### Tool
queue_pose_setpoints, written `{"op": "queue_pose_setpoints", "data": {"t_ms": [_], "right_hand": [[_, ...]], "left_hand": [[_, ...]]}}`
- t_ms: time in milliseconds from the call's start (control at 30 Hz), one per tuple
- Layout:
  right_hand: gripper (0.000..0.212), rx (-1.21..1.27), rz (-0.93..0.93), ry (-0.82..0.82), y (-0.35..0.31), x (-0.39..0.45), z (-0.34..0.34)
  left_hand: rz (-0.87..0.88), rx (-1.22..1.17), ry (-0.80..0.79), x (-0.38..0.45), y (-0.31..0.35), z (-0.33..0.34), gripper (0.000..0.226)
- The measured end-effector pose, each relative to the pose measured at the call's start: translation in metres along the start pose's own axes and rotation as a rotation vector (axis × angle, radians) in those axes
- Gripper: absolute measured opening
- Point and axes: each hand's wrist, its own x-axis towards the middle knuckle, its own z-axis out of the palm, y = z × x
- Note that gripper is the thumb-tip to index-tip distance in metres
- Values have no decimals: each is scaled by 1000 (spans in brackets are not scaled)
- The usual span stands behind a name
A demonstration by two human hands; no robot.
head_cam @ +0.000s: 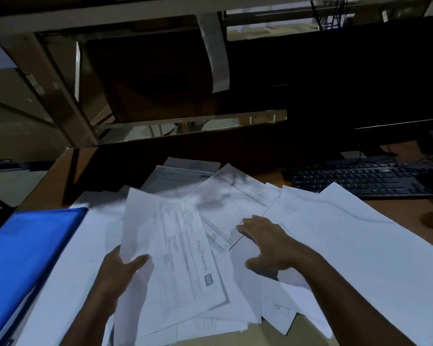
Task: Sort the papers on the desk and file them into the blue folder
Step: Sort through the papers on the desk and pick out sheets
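Several white printed papers (335, 233) lie scattered over the brown desk (60, 176). My left hand (118, 273) holds a thin stack of printed sheets (175, 258) by its left edge, thumb on top, lifted slightly above the pile. My right hand (268, 243) rests flat with spread fingers on a gridded sheet (233, 208) in the middle of the pile. A blue folder (25, 255) lies shut at the left, partly over loose paper.
A black keyboard (360, 178) sits at the back right, with a dark monitor (385, 136) and cables behind it. Shelving and a dark partition stand behind the desk. The desk's front edge shows under the papers near the bottom.
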Motion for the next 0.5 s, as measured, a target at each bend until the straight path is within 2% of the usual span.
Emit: {"op": "queue_pose_setpoints", "data": {"t_ms": [100, 167, 333, 433, 500], "right_hand": [[87, 243, 157, 354, 1, 15, 8], [91, 308, 314, 540, -2, 26, 11], [106, 396, 458, 706, -14, 51, 18], [104, 655, 550, 846, -14, 65, 16], [100, 914, 585, 897, -16, 71, 11]], "left_hand": [[-3, -8, 158, -2, -10, 2, 52], [31, 0, 176, -7, -12, 4, 53], [55, 50, 176, -12, -12, 6, 52], [74, 88, 177, -14, -10, 7, 52], [77, 94, 175, -14, -10, 7, 53]]}}
